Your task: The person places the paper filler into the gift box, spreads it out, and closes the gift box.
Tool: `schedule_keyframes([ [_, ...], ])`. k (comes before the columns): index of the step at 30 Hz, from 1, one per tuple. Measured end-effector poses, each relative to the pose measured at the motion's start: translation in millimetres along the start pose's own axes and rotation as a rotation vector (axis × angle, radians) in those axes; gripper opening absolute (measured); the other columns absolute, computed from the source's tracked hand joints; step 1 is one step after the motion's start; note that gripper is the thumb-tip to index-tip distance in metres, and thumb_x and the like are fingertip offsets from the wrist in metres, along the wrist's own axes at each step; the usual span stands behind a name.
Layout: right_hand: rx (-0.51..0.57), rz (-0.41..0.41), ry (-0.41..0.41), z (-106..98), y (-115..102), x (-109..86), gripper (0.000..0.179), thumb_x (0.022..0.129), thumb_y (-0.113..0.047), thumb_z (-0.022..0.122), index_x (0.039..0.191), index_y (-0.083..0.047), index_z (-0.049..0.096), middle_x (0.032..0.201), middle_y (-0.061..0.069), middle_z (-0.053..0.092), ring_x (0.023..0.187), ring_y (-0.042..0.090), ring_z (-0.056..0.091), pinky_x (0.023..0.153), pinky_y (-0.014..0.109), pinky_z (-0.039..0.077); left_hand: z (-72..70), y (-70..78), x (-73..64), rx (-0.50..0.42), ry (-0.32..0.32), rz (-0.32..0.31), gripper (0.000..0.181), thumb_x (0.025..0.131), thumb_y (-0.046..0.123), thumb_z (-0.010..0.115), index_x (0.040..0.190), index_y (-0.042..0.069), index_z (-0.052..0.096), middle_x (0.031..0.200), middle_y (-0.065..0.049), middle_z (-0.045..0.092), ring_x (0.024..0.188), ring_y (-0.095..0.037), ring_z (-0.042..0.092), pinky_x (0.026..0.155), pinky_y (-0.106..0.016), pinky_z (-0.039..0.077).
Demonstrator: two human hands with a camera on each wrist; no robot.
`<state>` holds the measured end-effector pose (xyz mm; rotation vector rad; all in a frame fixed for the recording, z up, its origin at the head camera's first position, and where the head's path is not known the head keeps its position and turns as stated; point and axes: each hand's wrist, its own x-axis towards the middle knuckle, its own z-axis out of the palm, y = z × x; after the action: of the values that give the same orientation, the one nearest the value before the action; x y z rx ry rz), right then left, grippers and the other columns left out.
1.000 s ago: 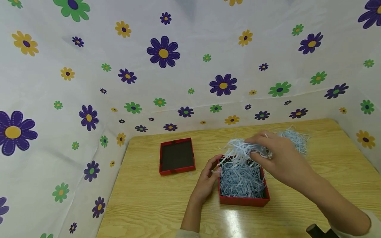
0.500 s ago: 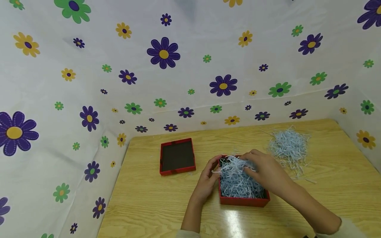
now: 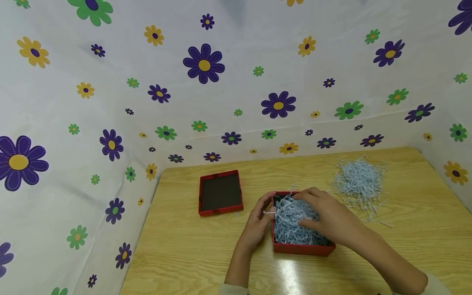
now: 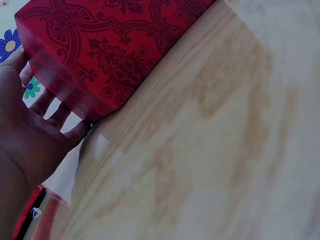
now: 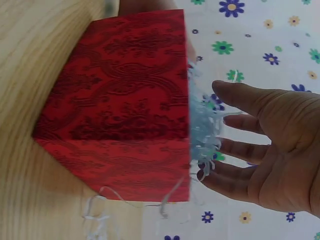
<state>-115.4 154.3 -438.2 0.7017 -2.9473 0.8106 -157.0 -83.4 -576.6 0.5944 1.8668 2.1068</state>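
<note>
A red patterned box (image 3: 304,248) stands on the table, filled with pale blue shredded paper (image 3: 295,223). My left hand (image 3: 254,225) rests against its left side, with fingers at the back-left corner and the thumb near the rim; in the left wrist view my left hand (image 4: 35,130) has its fingers spread along the box wall. Over the right part of the box is my right hand (image 3: 326,213), fingertips at the paper, thumb apart from the fingers. The right wrist view shows that right hand (image 5: 280,145) with spread, slightly bent fingers beside the paper (image 5: 202,130) that rises above the rim.
A red lid (image 3: 221,213) with a black inside lies at the back left of the wooden table (image 3: 184,254). At the back right sits a loose heap of shredded paper (image 3: 360,178), with stray strips around it. A flowered white cloth (image 3: 236,90) hangs behind and at the sides.
My right hand has brought a tuft of shredded paper down into the box, and its fingers have loosened from it. The paper now lies spread inside. My left hand has stayed at the box.
</note>
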Motion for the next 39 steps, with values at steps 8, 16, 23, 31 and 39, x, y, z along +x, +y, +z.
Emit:
schedule_keyframes([
  [8, 0.079, -0.085, 0.063, -8, -9, -0.8, 0.047, 0.088, -0.018, 0.088, 0.132, -0.015, 0.07, 0.132, 0.004, 0.068, 0.116, 0.03, 0.069, 0.089, 0.05, 0.061, -1.4, -0.5, -1.7, 0.026, 0.014, -0.012, 0.052, 0.111, 0.015, 0.052, 0.161, 0.027, 0.043, 0.169, 0.006, 0.036, 0.159, -0.026, 0.025, 0.124, -0.05, 0.033],
  [16, 0.26, -0.182, -0.099, 17, -3, 6.8, 0.029, 0.098, -0.012, 0.077, 0.126, -0.018, 0.074, 0.124, -0.005, 0.069, 0.116, 0.025, 0.068, 0.093, 0.048, 0.059, -2.7, -1.3, -3.8, 0.011, -0.007, -0.007, 0.054, 0.11, 0.011, 0.052, 0.161, 0.026, 0.041, 0.17, 0.004, 0.033, 0.159, -0.026, 0.024, 0.126, -0.053, 0.029],
  [23, 0.258, -0.194, -0.207, 43, -1, 11.6, 0.034, 0.101, -0.018, 0.073, 0.134, -0.011, 0.071, 0.133, 0.004, 0.067, 0.118, 0.028, 0.067, 0.094, 0.048, 0.059, -3.1, -2.4, -4.5, 0.028, -0.011, -0.007, 0.05, 0.113, 0.019, 0.05, 0.161, 0.03, 0.041, 0.173, -0.004, 0.029, 0.16, -0.029, 0.021, 0.126, -0.058, 0.027],
  [31, 0.193, -0.072, -0.227, 55, 4, 12.1, 0.048, 0.101, -0.025, 0.073, 0.142, 0.0, 0.064, 0.137, 0.02, 0.065, 0.124, 0.042, 0.064, 0.098, 0.06, 0.055, -4.0, -2.9, -7.2, -0.002, -0.023, -0.007, 0.047, 0.114, 0.024, 0.049, 0.16, 0.032, 0.042, 0.174, -0.004, 0.027, 0.161, -0.027, 0.02, 0.124, -0.057, 0.031],
  [39, 0.135, 0.001, -0.257, 62, -1, 10.6, 0.046, 0.1, -0.029, 0.074, 0.135, 0.001, 0.068, 0.135, 0.022, 0.065, 0.123, 0.045, 0.063, 0.1, 0.062, 0.053, -5.2, -4.9, -9.7, 0.015, -0.007, -0.017, 0.046, 0.114, 0.027, 0.051, 0.159, 0.034, 0.044, 0.171, 0.004, 0.032, 0.159, -0.028, 0.026, 0.124, -0.055, 0.032],
])
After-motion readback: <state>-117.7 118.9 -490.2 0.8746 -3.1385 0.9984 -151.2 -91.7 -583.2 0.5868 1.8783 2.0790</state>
